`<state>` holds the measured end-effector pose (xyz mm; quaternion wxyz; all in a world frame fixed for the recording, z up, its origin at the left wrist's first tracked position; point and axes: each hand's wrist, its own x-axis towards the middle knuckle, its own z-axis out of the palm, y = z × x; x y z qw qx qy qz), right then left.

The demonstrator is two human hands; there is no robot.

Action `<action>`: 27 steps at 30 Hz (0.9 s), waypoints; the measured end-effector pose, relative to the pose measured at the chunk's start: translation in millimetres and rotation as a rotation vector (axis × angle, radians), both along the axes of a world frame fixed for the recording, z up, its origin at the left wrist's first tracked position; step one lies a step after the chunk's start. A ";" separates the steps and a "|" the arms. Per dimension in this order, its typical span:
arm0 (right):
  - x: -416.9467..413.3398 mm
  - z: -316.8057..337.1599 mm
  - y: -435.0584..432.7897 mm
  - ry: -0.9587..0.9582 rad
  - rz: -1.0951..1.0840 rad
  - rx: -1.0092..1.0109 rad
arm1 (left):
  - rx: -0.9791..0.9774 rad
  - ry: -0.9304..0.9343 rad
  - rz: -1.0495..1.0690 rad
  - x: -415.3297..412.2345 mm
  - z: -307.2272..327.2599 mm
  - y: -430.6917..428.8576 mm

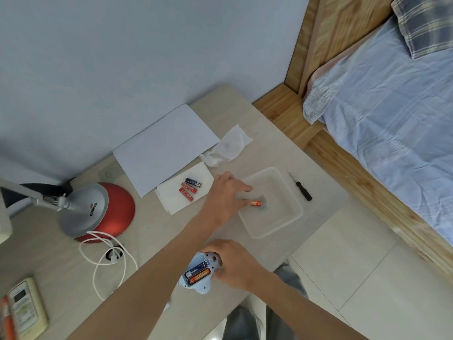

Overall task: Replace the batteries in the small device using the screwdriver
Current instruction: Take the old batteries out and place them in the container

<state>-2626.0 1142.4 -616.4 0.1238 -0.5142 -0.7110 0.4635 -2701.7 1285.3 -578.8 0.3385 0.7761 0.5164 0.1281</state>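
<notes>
Pale-blue plastic device (pixel 196 261) is sitting in the right hand (pixel 235 263), fingers curling round its edge, compartment open. Left hand (pixel 225 192) is pinching a red battery (pixel 256 203) over the clear tub (pixel 272 224): light, smooth, likely rolling; grip mid-barrel.

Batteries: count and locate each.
6. Three on white tissue: one dark blue battery, two red batteries. One orange-red battery in the left hand over the clear tray. Two batteries in the right hand's pale blue device; more possibly hidden.
</notes>
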 end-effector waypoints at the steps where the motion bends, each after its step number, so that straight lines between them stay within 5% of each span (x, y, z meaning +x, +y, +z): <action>1: 0.2 0.6 0.2 -0.006 0.001 0.001 | -0.012 -0.032 0.034 -6.8 5.4 -3.4; 9: 3.1 10.1 2.1 0.001 0.014 -0.016 | -0.075 -0.080 0.306 -113.1 33.0 -79.6; 19: 9.0 15.9 5.6 -0.004 0.024 -0.018 | -0.183 0.044 0.185 -170.1 -8.6 -187.7; 22: 9.3 18.1 7.7 -0.010 0.041 -0.012 | -0.211 -0.046 0.261 -164.8 -23.1 -200.6; 27: 9.0 20.2 7.0 -0.023 0.049 0.008 | -0.291 -0.446 0.558 -146.4 -42.1 -211.0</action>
